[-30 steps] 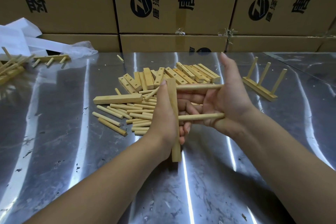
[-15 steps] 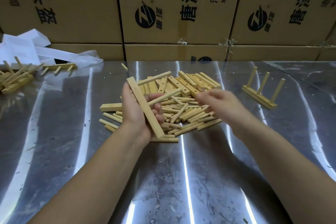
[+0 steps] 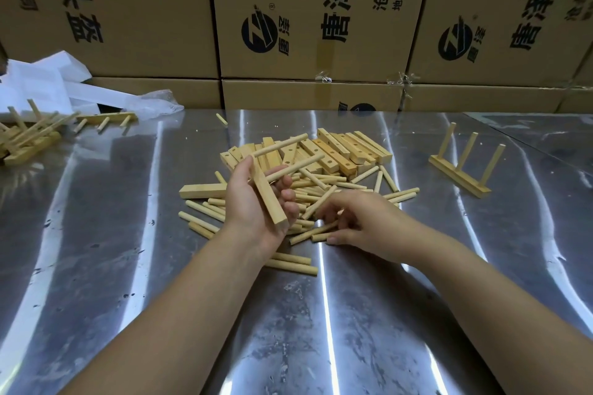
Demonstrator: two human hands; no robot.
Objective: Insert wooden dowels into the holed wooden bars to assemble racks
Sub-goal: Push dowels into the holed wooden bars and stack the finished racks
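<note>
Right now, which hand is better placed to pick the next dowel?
Right. The right hand lies on the loose round wooden dowels; the left hand grips the pale holed wooden bar with two dowels fitted.

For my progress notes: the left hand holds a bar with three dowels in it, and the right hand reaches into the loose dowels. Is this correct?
Not quite. In the head view the bar in the left hand carries two dowels, not three. The right hand does reach into the loose dowels.

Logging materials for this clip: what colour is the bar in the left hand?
The bar is pale yellow-tan, unpainted wood; best seen in the head view.
</note>
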